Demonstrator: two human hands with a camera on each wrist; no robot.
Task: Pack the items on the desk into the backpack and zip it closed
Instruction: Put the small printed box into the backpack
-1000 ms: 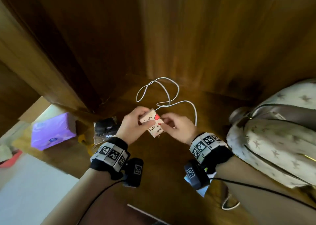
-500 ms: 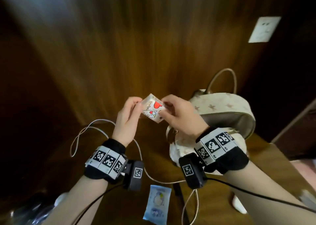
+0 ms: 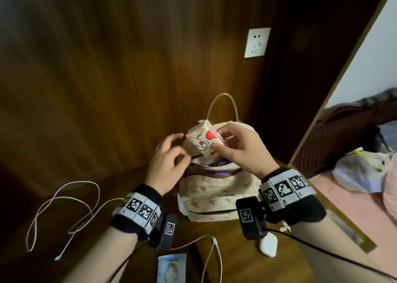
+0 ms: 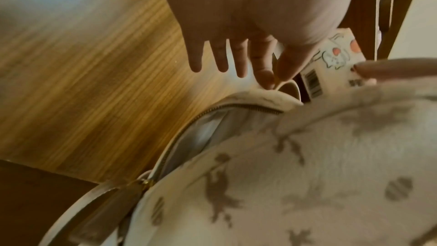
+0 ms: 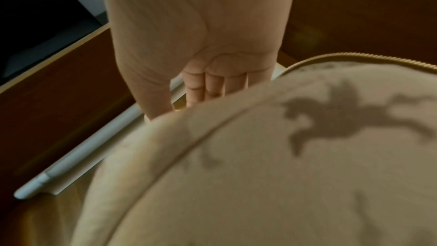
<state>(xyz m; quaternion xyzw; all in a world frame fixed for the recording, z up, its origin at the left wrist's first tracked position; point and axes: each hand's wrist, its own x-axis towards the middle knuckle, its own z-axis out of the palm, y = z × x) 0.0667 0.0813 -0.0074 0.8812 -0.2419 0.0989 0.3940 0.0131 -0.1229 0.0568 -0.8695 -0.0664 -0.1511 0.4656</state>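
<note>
From the head view, a white charging cable [image 3: 62, 214] is lying looped on the wooden desk [image 3: 247, 265] at the left, a small blue packet [image 3: 171, 268] is sitting at the near edge, and a white earbud case [image 3: 268, 244] is resting near the right wrist. A wall socket [image 3: 257, 42] is showing on the far panel. The open backpack [image 3: 217, 194] is standing between both wrists. Above its mouth, the right hand [image 3: 240, 151] is pinching a tissue pack [image 3: 204, 139] printed with a cat and red hearts; the left hand [image 3: 167, 164] is hovering just left, fingers loosely curled.

From the left wrist, the left hand's [image 4: 248, 25] fingers are hanging relaxed above the backpack's [image 4: 295, 175] zipper, the tissue pack [image 4: 331, 63] just right of them.

From the right wrist, the right hand's [image 5: 196, 53] fingers are curling behind the backpack [image 5: 283, 175], which is hiding the pack.
</note>
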